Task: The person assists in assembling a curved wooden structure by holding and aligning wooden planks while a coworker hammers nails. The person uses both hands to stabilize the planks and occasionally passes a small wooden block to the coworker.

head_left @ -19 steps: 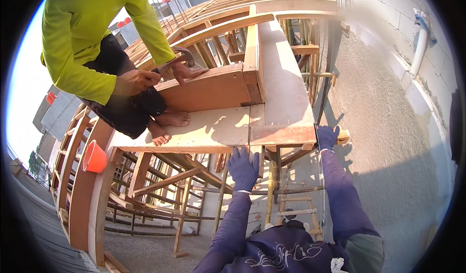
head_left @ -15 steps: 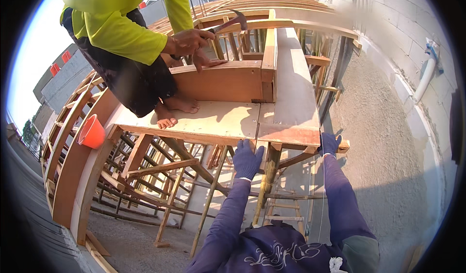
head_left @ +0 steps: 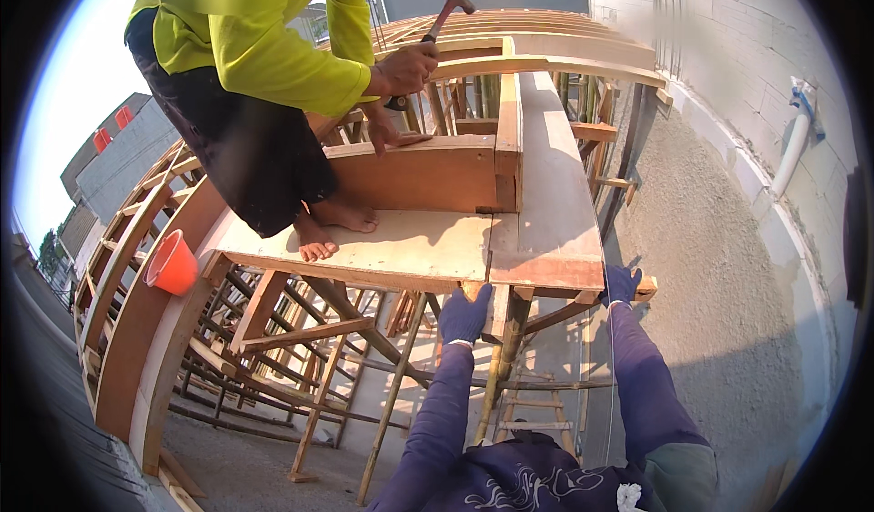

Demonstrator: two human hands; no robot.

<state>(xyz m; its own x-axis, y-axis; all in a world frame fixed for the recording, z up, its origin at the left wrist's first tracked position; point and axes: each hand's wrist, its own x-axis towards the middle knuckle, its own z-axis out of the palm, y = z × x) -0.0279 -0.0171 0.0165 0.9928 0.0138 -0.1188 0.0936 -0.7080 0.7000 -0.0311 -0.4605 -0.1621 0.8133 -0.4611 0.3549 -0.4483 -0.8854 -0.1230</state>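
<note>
My left hand [head_left: 464,314], in a dark blue knit glove, is at the front edge of the plywood platform [head_left: 391,243]. Its thumb and fingers close around the end of a wooden piece [head_left: 471,289] under that edge; the grip is partly hidden. At the platform's right front corner, my right hand [head_left: 621,284], gloved alike, is closed on a timber [head_left: 646,288] that sticks out to the right. A thin string hangs beside it. Across from me, a person in a yellow-green shirt holds a hammer [head_left: 446,7] raised over an upright board [head_left: 410,175], their other hand resting on its top.
An orange bucket [head_left: 172,263] hangs at the curved formwork on the left. Bamboo poles and wooden braces [head_left: 305,325] stand below the platform. A bamboo ladder [head_left: 537,403] lies beneath me. On the right are a block wall [head_left: 728,39] and a white pipe [head_left: 792,155].
My left hand has gone from spread fingers on the platform edge to a grip just below it. The other person's hammer has swung up. My right hand stays at the corner.
</note>
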